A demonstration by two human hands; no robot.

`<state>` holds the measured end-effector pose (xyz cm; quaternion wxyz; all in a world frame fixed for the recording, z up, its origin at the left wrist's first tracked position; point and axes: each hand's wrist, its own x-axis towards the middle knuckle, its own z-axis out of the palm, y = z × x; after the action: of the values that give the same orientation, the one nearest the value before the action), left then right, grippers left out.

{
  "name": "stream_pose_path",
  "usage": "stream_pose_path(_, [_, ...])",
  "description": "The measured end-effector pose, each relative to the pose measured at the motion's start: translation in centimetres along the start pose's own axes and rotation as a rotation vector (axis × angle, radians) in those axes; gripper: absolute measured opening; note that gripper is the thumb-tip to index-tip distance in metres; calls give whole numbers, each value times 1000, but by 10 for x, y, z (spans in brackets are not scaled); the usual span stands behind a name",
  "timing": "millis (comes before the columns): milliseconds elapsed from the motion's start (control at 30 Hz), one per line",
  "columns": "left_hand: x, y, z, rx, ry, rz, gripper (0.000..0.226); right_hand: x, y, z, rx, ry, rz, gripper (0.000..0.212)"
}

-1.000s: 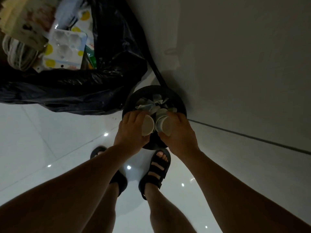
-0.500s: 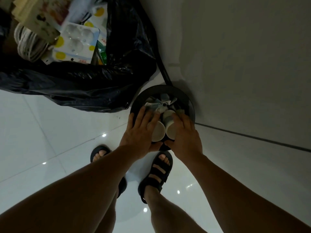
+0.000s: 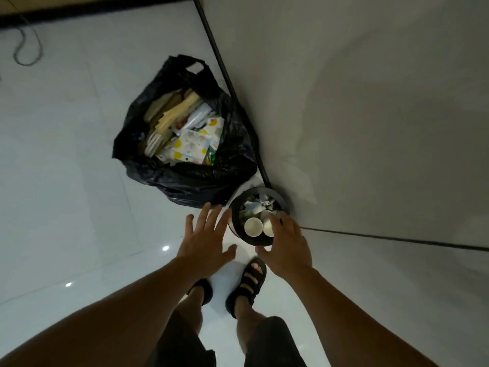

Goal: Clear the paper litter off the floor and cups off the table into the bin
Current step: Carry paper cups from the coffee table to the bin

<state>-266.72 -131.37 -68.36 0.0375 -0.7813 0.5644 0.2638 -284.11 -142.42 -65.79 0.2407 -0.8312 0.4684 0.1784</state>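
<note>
Two paper cups point(image 3: 258, 227) lie inside round black bin point(image 3: 235, 207) on paper scraps point(image 3: 256, 206). Left hand point(image 3: 205, 241) and right hand point(image 3: 287, 245) above the bin, fingers spread, holding nothing.

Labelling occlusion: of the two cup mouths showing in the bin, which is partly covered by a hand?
The right cup: the right hand overlaps its edge. The left cup shows its whole mouth.

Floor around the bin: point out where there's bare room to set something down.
Bare floor lies left of the bag, up to the cord, and right of the bin along the wall. Crowded: the bin, full of cups and paper, with the bag close beside it.
</note>
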Motion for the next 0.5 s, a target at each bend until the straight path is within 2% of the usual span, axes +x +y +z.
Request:
stream_pose_path(267, [-112, 4, -109, -91, 105, -266, 77, -79, -65, -84, -130, -78, -237, 84])
stream_pose_path(500, [-251, 30, -114, -207, 239, -556, 75, -155, -108, -122, -323, -118, -560, 85])
